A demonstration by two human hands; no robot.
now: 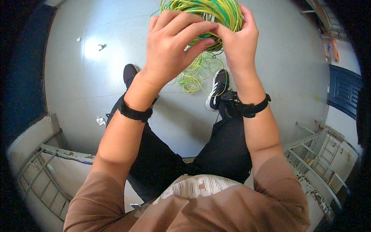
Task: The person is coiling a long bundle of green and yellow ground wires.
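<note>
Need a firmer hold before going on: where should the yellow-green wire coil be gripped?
Grip the wire coil across its thick bundled ring, from the sides, where the left hand and right hand pinch it; loose strands hanging to the floor offer nothing firm.

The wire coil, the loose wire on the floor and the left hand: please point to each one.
wire coil [222, 13], head view, on its yellow-green windings.
loose wire [193, 77], head view, on the tangle lying on the floor.
left hand [174, 42], head view, on its back.

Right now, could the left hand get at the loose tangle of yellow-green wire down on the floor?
Probably not as things stand: the left hand is up on the wire coil with the right hand, while the loose tangle lies far below, between the shoes.
</note>
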